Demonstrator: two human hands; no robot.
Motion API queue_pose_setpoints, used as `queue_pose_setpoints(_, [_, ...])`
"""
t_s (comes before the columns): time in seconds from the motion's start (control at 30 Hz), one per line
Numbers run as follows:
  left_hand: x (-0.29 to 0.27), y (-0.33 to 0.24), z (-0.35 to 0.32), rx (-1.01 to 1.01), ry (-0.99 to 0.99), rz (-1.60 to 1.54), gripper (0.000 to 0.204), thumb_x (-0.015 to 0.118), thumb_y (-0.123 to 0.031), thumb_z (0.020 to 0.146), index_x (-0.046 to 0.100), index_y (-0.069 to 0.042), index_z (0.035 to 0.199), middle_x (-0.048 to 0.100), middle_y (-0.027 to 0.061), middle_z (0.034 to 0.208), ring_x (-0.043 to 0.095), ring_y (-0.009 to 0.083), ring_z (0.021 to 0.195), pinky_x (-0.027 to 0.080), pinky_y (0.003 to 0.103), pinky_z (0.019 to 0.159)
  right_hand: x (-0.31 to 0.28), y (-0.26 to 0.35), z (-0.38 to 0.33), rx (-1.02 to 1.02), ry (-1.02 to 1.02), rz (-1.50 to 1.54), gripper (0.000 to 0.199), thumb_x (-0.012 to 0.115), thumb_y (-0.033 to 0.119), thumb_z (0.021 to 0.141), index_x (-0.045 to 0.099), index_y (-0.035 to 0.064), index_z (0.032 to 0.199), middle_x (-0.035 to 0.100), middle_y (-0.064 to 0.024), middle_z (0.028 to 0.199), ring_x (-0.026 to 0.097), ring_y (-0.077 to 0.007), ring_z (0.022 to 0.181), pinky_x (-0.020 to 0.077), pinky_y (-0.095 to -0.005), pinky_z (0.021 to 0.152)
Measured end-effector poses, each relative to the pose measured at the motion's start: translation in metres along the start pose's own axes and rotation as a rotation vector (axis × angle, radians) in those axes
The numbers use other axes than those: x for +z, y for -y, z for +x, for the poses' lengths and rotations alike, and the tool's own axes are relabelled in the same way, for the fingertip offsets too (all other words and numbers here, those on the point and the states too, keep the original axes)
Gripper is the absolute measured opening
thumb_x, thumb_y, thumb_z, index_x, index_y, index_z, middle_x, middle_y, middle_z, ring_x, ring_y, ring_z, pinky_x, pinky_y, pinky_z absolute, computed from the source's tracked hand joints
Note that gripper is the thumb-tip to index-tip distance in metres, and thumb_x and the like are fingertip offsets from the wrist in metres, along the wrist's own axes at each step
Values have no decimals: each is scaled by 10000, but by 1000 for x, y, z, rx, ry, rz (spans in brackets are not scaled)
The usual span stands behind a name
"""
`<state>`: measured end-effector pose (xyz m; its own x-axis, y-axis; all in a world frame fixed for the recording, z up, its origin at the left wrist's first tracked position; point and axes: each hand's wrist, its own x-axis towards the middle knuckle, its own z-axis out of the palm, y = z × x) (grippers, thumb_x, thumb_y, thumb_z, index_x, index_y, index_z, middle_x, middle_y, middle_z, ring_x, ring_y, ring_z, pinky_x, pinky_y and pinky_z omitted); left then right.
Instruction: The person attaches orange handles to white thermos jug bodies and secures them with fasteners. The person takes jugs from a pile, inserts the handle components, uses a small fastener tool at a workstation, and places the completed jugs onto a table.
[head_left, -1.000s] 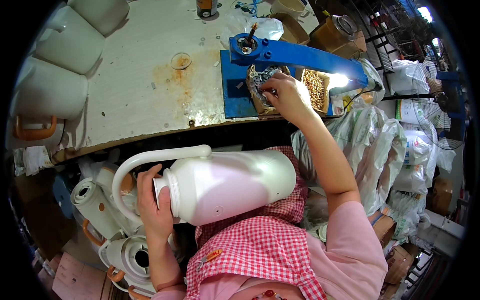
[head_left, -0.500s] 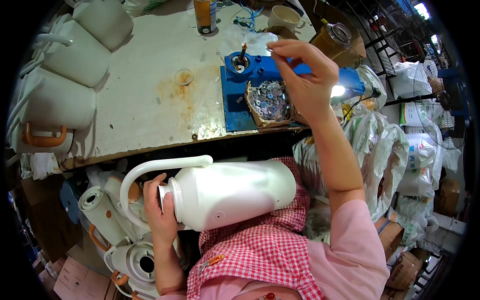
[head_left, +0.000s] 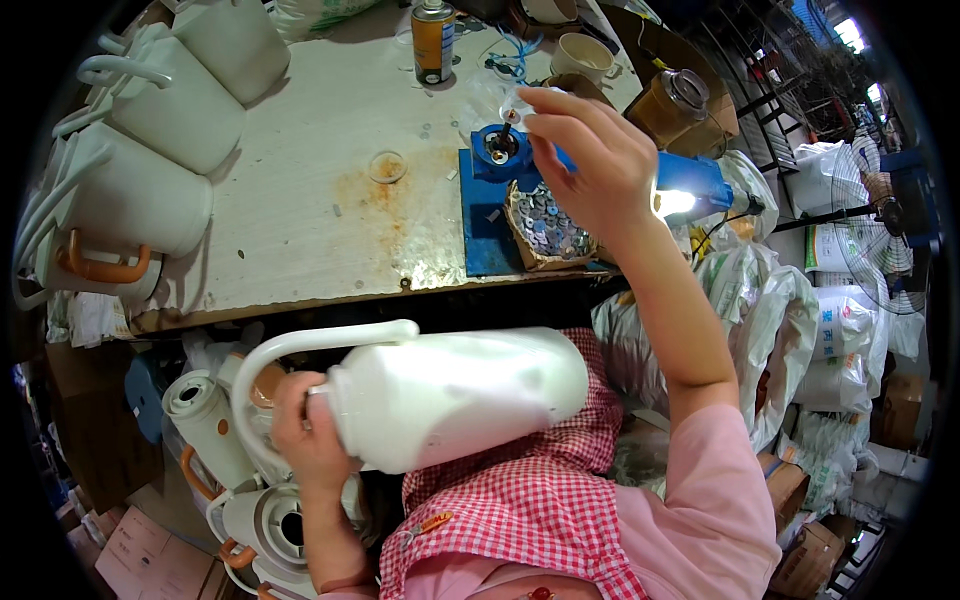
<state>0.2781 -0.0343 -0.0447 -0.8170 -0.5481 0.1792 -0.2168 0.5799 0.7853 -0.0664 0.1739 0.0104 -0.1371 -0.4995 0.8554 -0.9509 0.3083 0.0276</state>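
Observation:
A white vacuum-jug body (head_left: 460, 395) with a long curved handle (head_left: 255, 375) lies on its side across my lap, its neck to the left. My left hand (head_left: 312, 430) is closed around the neck rim. Above the bench, my right hand (head_left: 605, 165) pinches a small washer-like piece at the tip of an upright dark spindle (head_left: 506, 132). That spindle rises from a blue bench machine (head_left: 490, 165); the fingers partly hide the piece. Below the right hand, a cut-down cardboard box (head_left: 550, 262) holds many small grey metal washers (head_left: 548, 222).
White jug bodies (head_left: 150, 190) stand along the bench's left side. A spray can (head_left: 433, 45), a cream cup (head_left: 583, 58) and a lidded jar (head_left: 668, 105) are at the back. A lamp (head_left: 675, 202) shines beside my right forearm. More jugs (head_left: 210, 415) lie below left; plastic sacks (head_left: 760, 300) hang at right.
My right hand has moved left and slightly down, bringing its fingertips to the spindle tip. My left hand has shifted a little on the jug's neck. The whole view has shifted slightly.

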Motion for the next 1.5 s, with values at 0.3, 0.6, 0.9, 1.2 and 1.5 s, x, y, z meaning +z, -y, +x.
queue_pose_setpoints(0.3, [-116, 42, 9, -280, -354, 0, 395, 367, -321, 1061, 608, -8, 1074, 619, 68, 1012, 582, 167, 908, 450, 318, 894, -24, 124, -40, 1205, 631, 1454, 542, 645, 351, 983, 567, -75, 1309, 673, -165, 1182, 612, -211, 1120, 461, -355, 1014])
queue_pose_setpoints(0.6, [-78, -17, 133, -341, 25, -479, 510, 447, -356, 1061, 481, -30, 1452, 554, 79, 1404, 534, 175, 1271, 430, 328, 1051, -14, 35, 8, 1176, -97, 1350, 403, 724, 224, 927, 636, -80, 1178, 730, -117, 1020, 701, -152, 840, 569, -286, 770])
queue_pose_setpoints(0.9, [67, -57, 204, -55, 289, -316, 397, 322, -378, 1067, 543, -59, 1148, 603, 43, 881, 565, 101, 708, 446, 242, 528, -78, -50, -71, 1274, -243, 883, 332, 584, 249, 1029, 635, -50, 1166, 713, -79, 1031, 664, -117, 890, 520, -250, 807])
queue_pose_setpoints(1.2, [105, -69, 217, -127, 351, -376, 333, 319, -312, 1073, 544, -66, 1062, 588, 43, 817, 540, 109, 685, 447, 277, 526, -96, -73, -91, 1268, -247, 873, 312, 563, 231, 1043, 615, -36, 1195, 702, -79, 1081, 664, -116, 940, 513, -246, 845])
queue_pose_setpoints(1.5, [109, -78, 221, -142, 356, -333, 349, 324, -311, 1067, 552, -49, 1037, 583, 74, 845, 534, 131, 705, 459, 293, 558, -100, -75, -96, 1264, -263, 842, 318, 563, 235, 1041, 611, -34, 1203, 698, -74, 1088, 659, -115, 946, 511, -246, 841])
